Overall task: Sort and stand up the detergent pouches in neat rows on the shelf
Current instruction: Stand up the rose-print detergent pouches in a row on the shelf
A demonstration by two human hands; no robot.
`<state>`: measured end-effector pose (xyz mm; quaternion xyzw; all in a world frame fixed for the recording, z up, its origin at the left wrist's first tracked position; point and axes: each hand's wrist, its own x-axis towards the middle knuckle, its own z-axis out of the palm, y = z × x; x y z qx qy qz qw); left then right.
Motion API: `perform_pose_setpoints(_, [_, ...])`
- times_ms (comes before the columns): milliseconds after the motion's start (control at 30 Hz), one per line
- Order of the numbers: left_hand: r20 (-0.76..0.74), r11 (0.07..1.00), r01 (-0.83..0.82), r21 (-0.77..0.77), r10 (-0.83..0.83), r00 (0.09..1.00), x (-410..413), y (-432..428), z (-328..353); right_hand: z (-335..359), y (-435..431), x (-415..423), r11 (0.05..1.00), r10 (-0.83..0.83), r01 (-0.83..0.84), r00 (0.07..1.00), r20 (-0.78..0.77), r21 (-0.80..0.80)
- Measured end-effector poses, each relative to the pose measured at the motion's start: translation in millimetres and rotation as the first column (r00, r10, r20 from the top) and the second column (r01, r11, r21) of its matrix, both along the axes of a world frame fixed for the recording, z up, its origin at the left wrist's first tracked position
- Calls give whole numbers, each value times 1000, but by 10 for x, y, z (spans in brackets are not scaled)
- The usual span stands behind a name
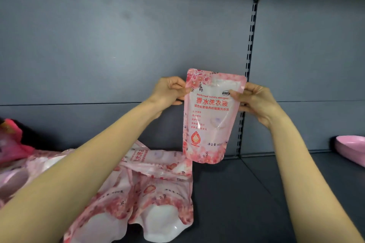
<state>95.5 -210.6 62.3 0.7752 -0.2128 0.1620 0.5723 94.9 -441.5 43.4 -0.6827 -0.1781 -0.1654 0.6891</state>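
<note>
Head view: pink floral plastic detergent pouch (212,116) held upright in mid-air, printed face toward the camera, lower edge hanging just above the dark grey metal shelf (246,193) and close to the grey back panel (118,35). Left hand (169,92) pinching the pouch's upper left edge, right hand (254,100) pinching the upper right edge, thumb on the front face; both hands clamped on the same pouch, apart by its width. To the left, a loose heap of matching pink pouches (154,193) lying flat and overlapping on the shelf, partly hidden under the left forearm; none seen standing. Darker pink package (11,140) at the far left edge, too cut off to identify. Pink shallow plastic tray (350,151) at the far right, well apart from the pouch, beyond the slotted upright (249,61). Step in hand, by judgement: placing a first pouch, with bare shelf open below and to the right. Next move likely calls for lowering it straight down, flattening the base gusset so the soft bag stands, backing it toward the panel, then easing both grips off without tipping it.
</note>
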Motion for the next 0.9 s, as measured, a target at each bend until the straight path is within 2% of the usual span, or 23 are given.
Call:
perform_pose_setpoints(200, [14,997,32,-76,-31,999,73,-282,-50,-55,-231,16,997,-73,72,997,-16,-34])
perform_pose_setpoints(367, [31,996,40,-74,-38,999,117,-438,-125,-63,-388,25,991,-135,135,991,10,-16])
perform_pose_setpoints(700, [-71,999,29,-22,-30,997,258,-600,-459,-424,-462,159,975,-222,223,974,-38,17])
perform_pose_setpoints(900, [-132,997,16,-76,-26,991,328,-627,-619,-438,-483,226,976,-219,219,975,-43,-8])
